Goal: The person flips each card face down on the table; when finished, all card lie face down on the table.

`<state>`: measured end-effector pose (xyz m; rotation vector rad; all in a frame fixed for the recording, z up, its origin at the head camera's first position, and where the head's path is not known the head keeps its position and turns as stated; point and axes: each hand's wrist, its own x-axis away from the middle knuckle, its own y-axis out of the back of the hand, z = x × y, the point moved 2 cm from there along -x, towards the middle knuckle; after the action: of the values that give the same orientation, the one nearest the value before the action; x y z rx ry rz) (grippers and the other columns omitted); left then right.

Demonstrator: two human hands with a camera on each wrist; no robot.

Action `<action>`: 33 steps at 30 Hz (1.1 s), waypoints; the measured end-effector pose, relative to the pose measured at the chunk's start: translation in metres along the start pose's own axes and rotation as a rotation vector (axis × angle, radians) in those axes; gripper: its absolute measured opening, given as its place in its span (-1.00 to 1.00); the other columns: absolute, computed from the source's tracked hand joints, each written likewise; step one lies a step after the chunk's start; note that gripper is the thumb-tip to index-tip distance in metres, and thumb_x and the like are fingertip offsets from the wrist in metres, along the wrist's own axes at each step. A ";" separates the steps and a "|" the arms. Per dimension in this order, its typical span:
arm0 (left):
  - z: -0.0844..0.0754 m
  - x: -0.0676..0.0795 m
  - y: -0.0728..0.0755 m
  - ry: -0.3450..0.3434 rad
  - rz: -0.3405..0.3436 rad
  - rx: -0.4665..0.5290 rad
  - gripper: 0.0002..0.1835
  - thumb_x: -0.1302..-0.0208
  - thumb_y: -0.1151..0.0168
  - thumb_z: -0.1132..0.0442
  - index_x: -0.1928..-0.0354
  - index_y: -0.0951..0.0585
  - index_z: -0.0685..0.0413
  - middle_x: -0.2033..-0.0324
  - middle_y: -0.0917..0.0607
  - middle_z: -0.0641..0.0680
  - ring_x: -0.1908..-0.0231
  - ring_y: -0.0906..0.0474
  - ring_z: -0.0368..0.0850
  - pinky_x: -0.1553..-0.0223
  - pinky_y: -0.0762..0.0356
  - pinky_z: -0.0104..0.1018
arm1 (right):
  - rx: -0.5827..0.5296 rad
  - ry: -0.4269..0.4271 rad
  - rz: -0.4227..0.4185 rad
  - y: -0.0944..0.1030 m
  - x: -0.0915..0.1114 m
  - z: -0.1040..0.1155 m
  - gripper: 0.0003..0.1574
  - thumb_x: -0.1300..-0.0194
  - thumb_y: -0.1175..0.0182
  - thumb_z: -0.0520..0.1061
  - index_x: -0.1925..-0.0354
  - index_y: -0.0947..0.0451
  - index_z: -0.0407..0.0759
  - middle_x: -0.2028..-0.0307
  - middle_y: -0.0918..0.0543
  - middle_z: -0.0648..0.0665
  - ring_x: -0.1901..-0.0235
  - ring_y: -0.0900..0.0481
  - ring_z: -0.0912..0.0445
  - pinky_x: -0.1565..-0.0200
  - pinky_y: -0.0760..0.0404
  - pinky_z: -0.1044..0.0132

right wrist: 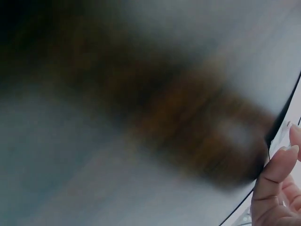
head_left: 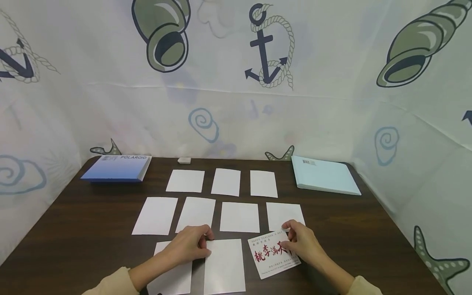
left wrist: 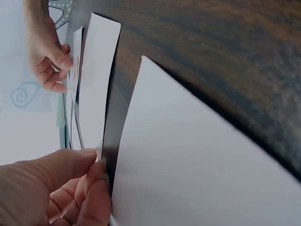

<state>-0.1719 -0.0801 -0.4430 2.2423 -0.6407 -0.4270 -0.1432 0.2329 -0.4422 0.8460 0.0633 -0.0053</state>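
My right hand pinches the upper right edge of a white greeting card printed with red brush characters and small text. The card is tilted, just below the right end of the middle row. Thumb and fingertips of my left hand pinch the upper left corner of a white blank-faced card at the front. Beneath my left forearm lies another white card, partly covered. In the left wrist view, the left fingers meet at a card's corner. The right wrist view is mostly blurred, with fingers at its right edge.
Several more white cards, such as one in the back row and one in the middle row, lie on the dark wooden table. A blue Polaroid box stands back left, a pale blue box back right, a small white block between.
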 end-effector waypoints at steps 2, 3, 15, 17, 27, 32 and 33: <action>-0.001 -0.001 0.001 0.003 0.008 0.000 -0.72 0.14 -0.40 0.40 0.31 -0.57 0.12 0.67 -0.47 -0.18 0.65 -0.29 -0.41 0.63 -0.28 -0.47 | 0.018 0.006 0.008 0.000 -0.002 -0.001 -0.55 0.11 -0.42 -0.37 0.21 -0.50 -0.23 0.52 -0.39 -0.03 0.54 -0.32 0.21 0.50 -0.34 0.43; -0.001 -0.001 0.001 0.004 0.009 0.000 -0.73 0.13 -0.40 0.39 0.31 -0.57 0.13 0.67 -0.47 -0.18 0.65 -0.29 -0.41 0.63 -0.28 -0.47 | 0.025 0.010 0.014 0.000 -0.002 -0.001 -0.56 0.12 -0.43 -0.37 0.22 -0.50 -0.23 0.51 -0.38 -0.02 0.53 -0.32 0.20 0.49 -0.34 0.43; -0.029 -0.045 -0.025 -0.045 0.019 0.060 -0.82 0.02 -0.40 0.32 0.34 -0.62 0.16 0.62 -0.53 -0.16 0.60 -0.34 -0.38 0.57 -0.34 -0.48 | -0.011 0.057 0.045 0.005 -0.004 -0.006 -0.45 0.13 -0.44 -0.37 0.27 -0.28 -0.19 0.51 -0.34 -0.03 0.57 -0.28 0.25 0.58 -0.32 0.42; -0.033 -0.054 -0.034 -0.036 0.024 0.068 -0.83 0.02 -0.40 0.32 0.35 -0.63 0.17 0.62 -0.55 -0.15 0.59 -0.36 -0.37 0.55 -0.35 -0.48 | -0.024 0.065 0.047 0.003 -0.004 -0.007 -0.45 0.12 -0.44 -0.37 0.27 -0.28 -0.19 0.50 -0.35 -0.04 0.57 -0.29 0.25 0.58 -0.32 0.42; -0.046 -0.076 -0.055 0.002 0.057 0.130 -0.88 -0.06 -0.34 0.33 0.53 -0.57 0.08 0.70 -0.52 -0.14 0.69 -0.40 -0.37 0.66 -0.32 -0.52 | -0.034 0.091 0.025 0.003 -0.001 -0.007 -0.46 0.12 -0.42 -0.40 0.27 -0.29 -0.19 0.52 -0.36 -0.03 0.58 -0.29 0.28 0.57 -0.33 0.44; -0.047 -0.078 -0.054 0.070 0.106 0.209 -0.90 -0.08 -0.27 0.37 0.54 -0.57 0.09 0.73 -0.56 -0.12 0.70 -0.52 -0.32 0.65 -0.37 -0.51 | -0.017 0.078 -0.040 0.004 0.009 0.002 -0.49 0.09 -0.44 -0.33 0.24 -0.34 -0.20 0.56 -0.36 0.01 0.60 -0.28 0.31 0.55 -0.32 0.46; -0.047 -0.078 -0.053 0.084 0.112 0.220 -0.90 -0.07 -0.26 0.37 0.54 -0.57 0.09 0.73 -0.56 -0.11 0.70 -0.53 -0.30 0.64 -0.38 -0.50 | -0.017 0.073 -0.054 0.004 0.011 0.006 -0.48 0.08 -0.44 -0.31 0.21 -0.36 -0.20 0.55 -0.36 0.03 0.60 -0.27 0.32 0.56 -0.32 0.47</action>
<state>-0.1963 0.0220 -0.4431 2.4021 -0.7964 -0.2134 -0.1318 0.2311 -0.4360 0.8270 0.1540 -0.0246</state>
